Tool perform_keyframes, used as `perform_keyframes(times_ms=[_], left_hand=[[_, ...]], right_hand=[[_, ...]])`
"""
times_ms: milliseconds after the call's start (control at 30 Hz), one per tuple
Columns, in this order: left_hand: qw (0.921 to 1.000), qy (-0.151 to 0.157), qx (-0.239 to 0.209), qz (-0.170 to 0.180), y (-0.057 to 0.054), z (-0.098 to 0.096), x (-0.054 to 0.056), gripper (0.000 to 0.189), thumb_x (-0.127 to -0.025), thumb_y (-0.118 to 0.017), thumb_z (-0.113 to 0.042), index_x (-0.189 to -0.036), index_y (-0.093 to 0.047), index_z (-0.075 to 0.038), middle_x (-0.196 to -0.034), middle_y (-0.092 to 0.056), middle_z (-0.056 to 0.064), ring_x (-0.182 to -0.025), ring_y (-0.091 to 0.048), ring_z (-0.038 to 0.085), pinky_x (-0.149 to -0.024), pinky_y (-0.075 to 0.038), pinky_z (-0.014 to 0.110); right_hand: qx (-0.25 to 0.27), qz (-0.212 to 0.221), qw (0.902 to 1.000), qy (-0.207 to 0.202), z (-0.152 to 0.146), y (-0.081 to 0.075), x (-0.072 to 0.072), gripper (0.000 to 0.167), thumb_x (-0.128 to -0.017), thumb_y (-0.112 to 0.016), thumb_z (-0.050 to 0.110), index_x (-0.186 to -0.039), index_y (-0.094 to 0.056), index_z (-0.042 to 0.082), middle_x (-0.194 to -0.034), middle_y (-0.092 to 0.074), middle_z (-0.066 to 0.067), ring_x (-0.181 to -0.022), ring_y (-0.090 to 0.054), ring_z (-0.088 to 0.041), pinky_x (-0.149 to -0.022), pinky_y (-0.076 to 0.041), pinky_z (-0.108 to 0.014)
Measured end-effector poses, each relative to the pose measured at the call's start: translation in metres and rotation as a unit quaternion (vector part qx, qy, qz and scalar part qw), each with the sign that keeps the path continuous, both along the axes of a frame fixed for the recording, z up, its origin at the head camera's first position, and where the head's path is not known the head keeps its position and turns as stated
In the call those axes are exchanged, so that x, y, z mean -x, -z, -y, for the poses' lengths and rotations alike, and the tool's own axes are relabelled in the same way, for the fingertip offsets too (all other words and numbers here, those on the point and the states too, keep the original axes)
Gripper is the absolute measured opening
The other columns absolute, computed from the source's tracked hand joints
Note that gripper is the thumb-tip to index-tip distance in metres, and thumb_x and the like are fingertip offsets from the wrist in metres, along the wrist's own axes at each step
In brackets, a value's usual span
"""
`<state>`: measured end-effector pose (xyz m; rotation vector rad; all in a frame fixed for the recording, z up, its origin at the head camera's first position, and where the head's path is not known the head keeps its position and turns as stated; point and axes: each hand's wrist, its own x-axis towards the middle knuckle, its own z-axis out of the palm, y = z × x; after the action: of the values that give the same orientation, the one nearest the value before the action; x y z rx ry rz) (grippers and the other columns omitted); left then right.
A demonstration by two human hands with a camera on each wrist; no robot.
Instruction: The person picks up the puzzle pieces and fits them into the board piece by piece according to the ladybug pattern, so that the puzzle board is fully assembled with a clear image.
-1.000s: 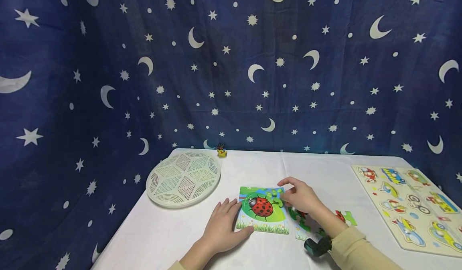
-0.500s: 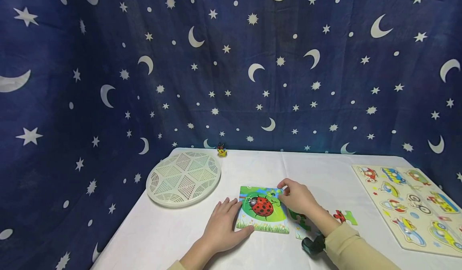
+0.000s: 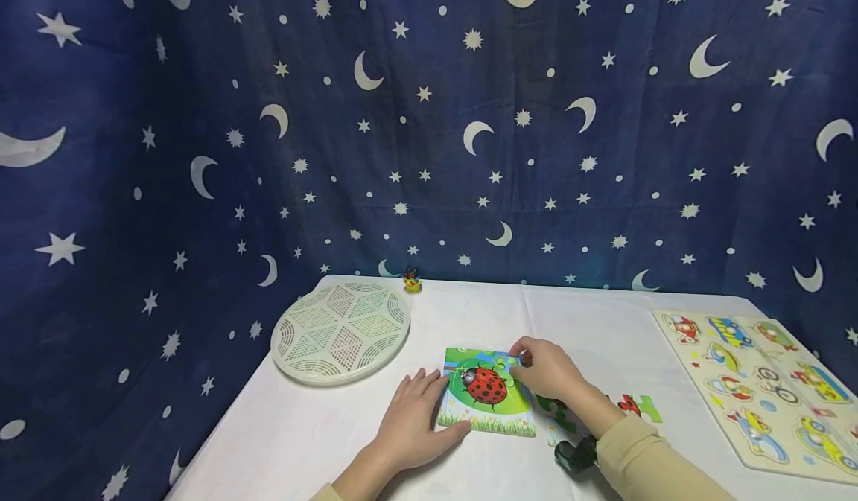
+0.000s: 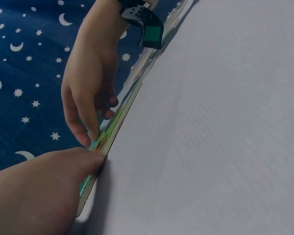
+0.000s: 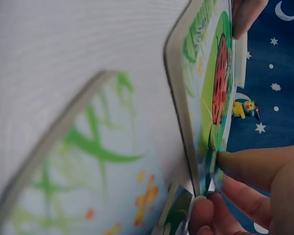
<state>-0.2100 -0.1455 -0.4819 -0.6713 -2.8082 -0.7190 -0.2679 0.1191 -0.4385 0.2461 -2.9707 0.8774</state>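
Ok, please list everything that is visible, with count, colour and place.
ladybug puzzle: one, red and green, table centre
loose pieces: several, green and red, right of puzzle
perforated disc: one, pale, table's left
toy figure: one, yellow and dark, back edge
vehicle board: one, cream, far right
table: one, white, below
curtain: one, dark blue, behind
wrist device: one, dark, right wrist
sleeves: two, beige, on forearms
left hand: one, puzzle's left side
right hand: one, puzzle's upper right
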Motion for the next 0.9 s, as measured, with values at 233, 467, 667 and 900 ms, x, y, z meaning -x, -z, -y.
perform_keyframes(times_ms=[233,467,667,900], left_hand=[[1.0000,0.002,-0.002,0.007,-0.0012,-0.0001,0.0000,0.082,-0.090,-0.062,-0.066,-0.147,-0.054,-0.007,-0.151,-0.051,0.014,-0.145,-0.038,0.038,-0.122,-0.023,0.055],[1.0000,0.000,0.000,0.003,-0.0015,0.0002,-0.0012,0.082,-0.090,-0.063,-0.066,-0.147,-0.055,-0.008,-0.150,-0.052,0.013,-0.145,-0.039,0.037,-0.122,-0.023,0.055],[1.0000,-0.001,-0.001,0.003,-0.0019,0.0002,-0.0014,0.082,-0.090,-0.063,-0.065,-0.147,-0.055,-0.007,-0.150,-0.052,0.014,-0.145,-0.038,0.038,-0.122,-0.023,0.055],[1.0000,0.002,-0.001,0.006,-0.0012,0.0001,-0.0009,0.082,-0.090,-0.062,-0.066,-0.147,-0.054,-0.008,-0.151,-0.051,0.014,-0.145,-0.038,0.038,-0.122,-0.023,0.055]], right_hand=[[-0.011,-0.006,0.9998,-0.013,-0.0004,0.0015,0.0009,0.018,-0.088,-0.080,0.014,-0.102,-0.070,0.011,-0.091,-0.063,-0.003,-0.085,-0.058,-0.022,-0.078,-0.054,-0.048],[-0.027,-0.013,0.9994,-0.017,0.0003,-0.0001,0.0006,0.018,-0.088,-0.080,0.016,-0.102,-0.069,0.013,-0.091,-0.062,-0.003,-0.083,-0.058,-0.021,-0.075,-0.054,-0.046],[-0.039,-0.017,0.9990,-0.012,0.0014,-0.0013,-0.0001,0.017,-0.088,-0.081,0.018,-0.100,-0.070,0.014,-0.090,-0.062,-0.002,-0.081,-0.057,-0.020,-0.073,-0.054,-0.045],[-0.031,-0.018,0.9993,-0.009,-0.0007,0.0000,-0.0008,0.018,-0.089,-0.080,0.020,-0.100,-0.069,0.010,-0.088,-0.062,-0.001,-0.081,-0.056,-0.020,-0.073,-0.054,-0.045]])
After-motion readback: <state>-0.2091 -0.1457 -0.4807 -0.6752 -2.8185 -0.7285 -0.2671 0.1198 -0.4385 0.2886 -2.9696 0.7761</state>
